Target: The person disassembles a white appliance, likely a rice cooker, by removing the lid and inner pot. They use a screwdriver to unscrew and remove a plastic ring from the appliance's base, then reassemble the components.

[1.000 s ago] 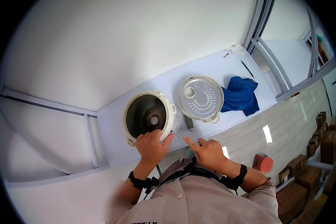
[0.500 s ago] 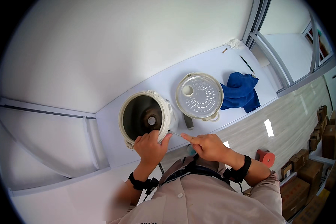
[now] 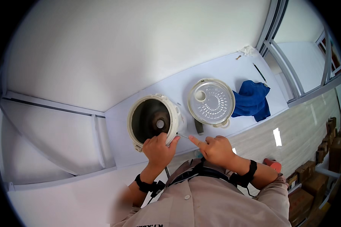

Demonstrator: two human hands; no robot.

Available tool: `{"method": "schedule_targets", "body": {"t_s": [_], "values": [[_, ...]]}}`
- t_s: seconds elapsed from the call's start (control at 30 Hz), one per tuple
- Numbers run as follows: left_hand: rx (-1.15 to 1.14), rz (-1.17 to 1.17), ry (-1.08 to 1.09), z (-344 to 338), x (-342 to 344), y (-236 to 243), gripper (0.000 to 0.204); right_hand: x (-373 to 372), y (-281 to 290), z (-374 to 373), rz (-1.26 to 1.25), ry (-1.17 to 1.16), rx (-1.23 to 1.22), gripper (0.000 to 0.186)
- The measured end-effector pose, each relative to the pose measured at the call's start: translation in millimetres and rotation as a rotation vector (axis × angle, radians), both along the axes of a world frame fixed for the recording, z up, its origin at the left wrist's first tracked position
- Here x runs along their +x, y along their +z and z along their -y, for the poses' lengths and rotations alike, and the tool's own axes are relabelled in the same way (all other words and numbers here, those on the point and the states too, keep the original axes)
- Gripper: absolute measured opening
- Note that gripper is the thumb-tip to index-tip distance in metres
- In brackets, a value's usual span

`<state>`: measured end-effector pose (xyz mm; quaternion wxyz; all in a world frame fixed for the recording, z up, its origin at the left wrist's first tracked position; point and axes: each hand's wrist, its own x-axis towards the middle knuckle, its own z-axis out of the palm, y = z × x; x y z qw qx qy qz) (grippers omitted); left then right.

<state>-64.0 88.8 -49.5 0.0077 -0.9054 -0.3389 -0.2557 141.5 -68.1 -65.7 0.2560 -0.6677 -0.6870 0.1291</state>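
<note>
A white rice cooker body (image 3: 182, 122) stands without its lid on the table, its mouth tilted toward me. Down in the dark inside, a round pale metal disc (image 3: 160, 124) sits in the brownish bottom. My left hand (image 3: 158, 150) is closed over the near rim, thumb on the outer side. From my right hand (image 3: 216, 150) a thin screwdriver shaft (image 3: 183, 136) reaches to the cooker's side by the left thumb. The right index finger stretches along the shaft; the handle is hidden in the palm. Right of the cooker lies the round lid (image 3: 211, 101), its metal inner face up.
A grey handle-like piece (image 3: 199, 127) shows beside the lid. Blue cloth (image 3: 252, 100) lies crumpled at the right, with a dark pen-like stick (image 3: 259, 72) and white tissue (image 3: 247, 50) farther back. Cardboard boxes (image 3: 306, 189) and a red round object (image 3: 272, 165) are beyond the table edge.
The whole view has shifted a little, so the table and its things appear farther right and slightly lower. Both hands keep the same hold at the cooker's rim and side.
</note>
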Motion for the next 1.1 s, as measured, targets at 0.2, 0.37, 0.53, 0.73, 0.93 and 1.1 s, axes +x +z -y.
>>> {"method": "schedule_targets", "body": {"t_s": [0.2,0.37,0.53,0.73,0.93,1.1], "values": [[-0.100,-0.023,0.032,1,6,7,0.047,1,-4,-3,-0.125,0.001,-0.002,0.066],[-0.483,-0.267,0.039,-8,17,36,0.038,22,3,-10,-0.159,0.047,-0.019,0.064],[-0.649,-0.297,0.081,-16,23,42,0.034,28,8,-20,-0.155,0.073,0.007,0.060],[-0.774,-0.110,0.079,-18,30,47,0.028,40,11,-29,-0.027,0.107,0.095,0.065],[-0.758,-0.220,0.143,-19,30,42,0.025,41,9,-32,-0.002,0.191,0.050,0.068],[-0.735,-0.253,0.091,-21,28,40,0.026,46,1,-37,-0.080,0.265,-0.025,0.066]]}}
